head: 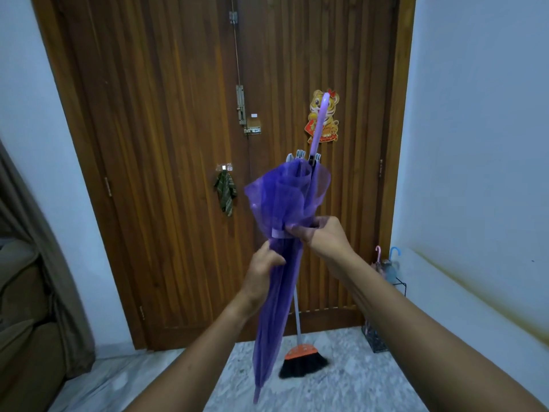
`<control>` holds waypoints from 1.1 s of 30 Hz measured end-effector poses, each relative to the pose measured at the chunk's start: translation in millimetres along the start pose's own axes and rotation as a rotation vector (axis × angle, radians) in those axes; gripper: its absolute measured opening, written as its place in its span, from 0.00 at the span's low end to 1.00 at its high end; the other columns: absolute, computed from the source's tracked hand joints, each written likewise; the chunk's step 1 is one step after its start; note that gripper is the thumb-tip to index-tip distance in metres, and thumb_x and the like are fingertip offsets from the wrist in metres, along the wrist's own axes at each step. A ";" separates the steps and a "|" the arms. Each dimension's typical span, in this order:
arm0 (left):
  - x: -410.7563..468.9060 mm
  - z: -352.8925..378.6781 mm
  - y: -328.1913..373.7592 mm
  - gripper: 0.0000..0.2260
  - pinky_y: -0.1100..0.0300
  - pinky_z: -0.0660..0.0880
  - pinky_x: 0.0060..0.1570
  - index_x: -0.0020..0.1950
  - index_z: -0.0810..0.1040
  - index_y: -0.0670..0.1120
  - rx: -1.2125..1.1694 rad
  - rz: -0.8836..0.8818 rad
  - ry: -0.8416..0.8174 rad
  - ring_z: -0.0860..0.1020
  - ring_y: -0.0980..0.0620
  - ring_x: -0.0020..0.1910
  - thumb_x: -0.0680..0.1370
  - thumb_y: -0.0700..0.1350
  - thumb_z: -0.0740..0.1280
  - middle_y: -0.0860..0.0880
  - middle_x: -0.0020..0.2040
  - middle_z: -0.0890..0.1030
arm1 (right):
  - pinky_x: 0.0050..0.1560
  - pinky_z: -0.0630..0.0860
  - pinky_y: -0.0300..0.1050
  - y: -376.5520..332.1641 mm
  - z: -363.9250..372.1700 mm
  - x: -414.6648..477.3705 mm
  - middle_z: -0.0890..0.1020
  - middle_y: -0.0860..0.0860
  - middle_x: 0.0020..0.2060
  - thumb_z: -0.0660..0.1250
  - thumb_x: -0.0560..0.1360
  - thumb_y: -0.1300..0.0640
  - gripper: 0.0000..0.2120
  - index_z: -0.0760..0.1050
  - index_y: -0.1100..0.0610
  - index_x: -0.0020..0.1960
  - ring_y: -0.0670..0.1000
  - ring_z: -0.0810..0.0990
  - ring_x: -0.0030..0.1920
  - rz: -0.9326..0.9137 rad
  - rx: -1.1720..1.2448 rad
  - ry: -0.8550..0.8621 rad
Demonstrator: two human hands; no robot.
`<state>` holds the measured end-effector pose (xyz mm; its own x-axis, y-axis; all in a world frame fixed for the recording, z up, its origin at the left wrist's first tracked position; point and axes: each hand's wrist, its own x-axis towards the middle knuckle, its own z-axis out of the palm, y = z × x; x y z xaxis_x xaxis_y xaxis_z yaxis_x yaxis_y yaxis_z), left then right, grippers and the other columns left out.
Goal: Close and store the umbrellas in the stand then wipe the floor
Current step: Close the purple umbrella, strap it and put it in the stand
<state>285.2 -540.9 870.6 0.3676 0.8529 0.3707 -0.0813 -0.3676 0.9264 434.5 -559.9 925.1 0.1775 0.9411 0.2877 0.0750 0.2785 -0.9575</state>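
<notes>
Left hand (264,272): I see the fingers curled round the left side of the purple umbrella (274,316), gripping the gathered canopy just below the pale strap (277,233). The umbrella is mid-frame between both hands, off the floor (341,391), in front of the wooden door (166,144). Its tip points down and toward me; its handle (320,123) is up, leaning slightly right. Right hand (322,236): higher up, at strap level on the right side, fingers bunched and pinching the fabric beside the strap. I can't tell if the strap is fastened. Canopy is translucent purple, pulled narrow into pleats below the strap and flaring in loose open folds above it. White rib tips (297,156) poke out at the top; the handle is pale lilac and curved. Behind it, a broom (303,361) with an orange head and black bristles leans on the door. Far right corner: black wire stand (375,340) against the wall, holding a pink-handled umbrella (378,257) and a blue-handled umbrella (394,258).
</notes>
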 end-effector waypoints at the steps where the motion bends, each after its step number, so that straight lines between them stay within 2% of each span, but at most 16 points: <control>1: 1.9 1.2 -4.9 0.19 0.61 0.78 0.40 0.61 0.73 0.42 0.121 -0.001 -0.027 0.80 0.52 0.40 0.72 0.43 0.67 0.46 0.46 0.81 | 0.35 0.78 0.32 -2.3 4.4 0.0 0.87 0.54 0.47 0.76 0.73 0.57 0.12 0.82 0.61 0.54 0.50 0.86 0.47 0.031 0.003 0.004; 3: 5.6 3.5 -13.9 0.25 0.59 0.80 0.39 0.63 0.72 0.46 0.315 -0.052 0.049 0.83 0.53 0.39 0.67 0.41 0.74 0.46 0.47 0.82 | 0.31 0.77 0.31 -6.0 12.7 -1.4 0.87 0.53 0.47 0.76 0.73 0.55 0.13 0.82 0.60 0.55 0.47 0.86 0.44 0.090 -0.050 -0.045; 5: 5.0 5.6 -14.9 0.20 0.57 0.81 0.39 0.58 0.76 0.45 0.265 -0.084 0.135 0.83 0.49 0.39 0.67 0.39 0.74 0.43 0.44 0.82 | 0.31 0.76 0.32 -8.8 15.7 -2.8 0.87 0.52 0.46 0.75 0.74 0.53 0.13 0.82 0.59 0.54 0.44 0.85 0.40 0.121 -0.141 -0.134; 8: 5.8 -1.0 -10.0 0.08 0.56 0.78 0.36 0.45 0.77 0.40 0.096 -0.177 0.193 0.80 0.45 0.35 0.69 0.32 0.68 0.42 0.36 0.79 | 0.39 0.78 0.37 -12.3 9.4 -3.4 0.87 0.52 0.43 0.75 0.74 0.55 0.11 0.83 0.59 0.55 0.45 0.85 0.41 0.063 -0.252 -0.249; 10: 2.5 -8.2 -5.4 0.09 0.53 0.75 0.36 0.42 0.76 0.41 0.002 -0.238 0.158 0.77 0.43 0.33 0.65 0.30 0.65 0.44 0.32 0.77 | 0.41 0.79 0.35 -14.6 1.5 -5.5 0.86 0.53 0.41 0.74 0.74 0.59 0.12 0.82 0.61 0.56 0.44 0.85 0.40 0.011 -0.260 -0.281; 13: -5.2 -13.2 2.3 0.10 0.54 0.72 0.34 0.39 0.73 0.42 -0.096 -0.243 0.057 0.73 0.47 0.29 0.63 0.30 0.62 0.45 0.32 0.73 | 0.40 0.78 0.33 -16.8 -9.7 -10.2 0.85 0.55 0.40 0.74 0.75 0.60 0.10 0.83 0.62 0.55 0.43 0.84 0.38 -0.067 -0.321 -0.321; 16: -6.3 -8.4 9.4 0.09 0.56 0.69 0.30 0.34 0.70 0.43 -0.178 -0.229 0.010 0.68 0.50 0.24 0.58 0.31 0.60 0.46 0.30 0.69 | 0.43 0.80 0.40 -12.7 -13.0 -10.5 0.85 0.53 0.37 0.76 0.73 0.58 0.13 0.80 0.65 0.53 0.46 0.84 0.38 -0.077 -0.290 -0.260; 18: -4.6 -2.8 13.9 0.10 0.59 0.69 0.28 0.33 0.69 0.43 -0.276 -0.285 -0.036 0.66 0.52 0.21 0.55 0.33 0.59 0.48 0.28 0.67 | 0.47 0.81 0.46 -8.9 -13.7 -10.0 0.86 0.55 0.39 0.77 0.71 0.57 0.17 0.77 0.64 0.54 0.50 0.85 0.41 -0.027 -0.216 -0.228; 20: -4.3 -0.3 21.4 0.13 0.62 0.69 0.26 0.33 0.69 0.42 -0.363 -0.375 -0.139 0.65 0.53 0.18 0.51 0.34 0.58 0.49 0.26 0.66 | 0.47 0.77 0.46 -7.9 -16.2 -10.0 0.87 0.54 0.42 0.77 0.71 0.55 0.17 0.78 0.59 0.56 0.52 0.84 0.44 0.065 -0.156 -0.273; 23: -2.7 -1.8 29.3 0.12 0.61 0.72 0.29 0.31 0.73 0.42 -0.431 -0.429 -0.354 0.66 0.52 0.18 0.49 0.38 0.62 0.49 0.25 0.67 | 0.41 0.72 0.41 -11.6 -25.0 -11.8 0.82 0.52 0.39 0.77 0.72 0.55 0.09 0.80 0.56 0.48 0.48 0.79 0.40 0.175 -0.029 -0.426; 25: -0.7 -2.8 31.9 0.11 0.59 0.73 0.34 0.31 0.75 0.42 -0.438 -0.420 -0.490 0.69 0.51 0.20 0.51 0.39 0.63 0.49 0.25 0.69 | 0.40 0.73 0.40 -12.2 -29.8 -12.6 0.80 0.52 0.36 0.76 0.71 0.55 0.06 0.80 0.55 0.43 0.47 0.78 0.37 0.188 0.033 -0.505; 27: 0.7 -1.7 33.5 0.11 0.57 0.73 0.36 0.33 0.76 0.41 -0.411 -0.404 -0.561 0.72 0.48 0.23 0.52 0.39 0.62 0.47 0.25 0.72 | 0.44 0.76 0.43 -11.6 -33.7 -13.1 0.80 0.52 0.35 0.75 0.72 0.57 0.07 0.80 0.58 0.46 0.49 0.80 0.38 0.153 0.063 -0.528; 30: 2.1 -1.0 28.1 0.16 0.56 0.76 0.36 0.38 0.76 0.37 -0.364 -0.383 -0.520 0.75 0.43 0.29 0.52 0.40 0.63 0.42 0.29 0.74 | 0.45 0.78 0.43 -17.0 -35.2 -14.6 0.83 0.50 0.39 0.75 0.73 0.60 0.11 0.78 0.60 0.53 0.47 0.82 0.40 0.019 -0.067 -0.510; 33: 1.4 0.8 7.0 0.19 0.52 0.75 0.41 0.47 0.74 0.39 -0.194 -0.215 -0.257 0.77 0.44 0.37 0.59 0.44 0.67 0.40 0.38 0.76 | 0.44 0.80 0.40 -17.4 -28.6 -12.1 0.85 0.48 0.41 0.76 0.72 0.61 0.13 0.77 0.58 0.55 0.45 0.85 0.41 -0.109 -0.197 -0.318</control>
<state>285.9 -542.5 877.5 0.6137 0.7730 0.1609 -0.1418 -0.0926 0.9856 459.1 -581.6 938.9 -0.1531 0.9289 0.3371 0.2696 0.3675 -0.8901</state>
